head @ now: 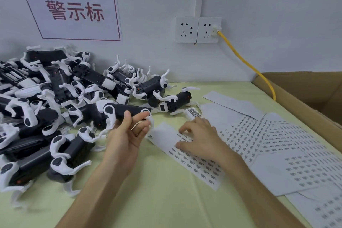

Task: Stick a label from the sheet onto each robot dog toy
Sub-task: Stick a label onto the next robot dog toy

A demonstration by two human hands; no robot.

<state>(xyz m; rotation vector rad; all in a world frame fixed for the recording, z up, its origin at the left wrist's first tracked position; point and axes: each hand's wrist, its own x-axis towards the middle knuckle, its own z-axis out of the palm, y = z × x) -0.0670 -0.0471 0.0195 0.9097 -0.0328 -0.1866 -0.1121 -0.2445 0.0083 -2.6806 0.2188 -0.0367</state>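
My left hand (pixel 127 133) grips a black-and-white robot dog toy (pixel 122 112) above the table, thumb on its black body and fingers curled under its white leg. My right hand (pixel 199 139) lies on the label sheet (pixel 196 166), fingertips pressing on its upper rows of small printed labels. A large pile of robot dog toys (pixel 55 107) covers the left of the table. One lone robot dog toy (pixel 175 102) sits just beyond the sheet.
More label sheets (pixel 277 144) fan out to the right on the pale green tabletop (pixel 157 200). An open cardboard box (pixel 305 94) stands at the right edge. A yellow cable (pixel 246 61) runs from a wall socket (pixel 209 29) down behind the box.
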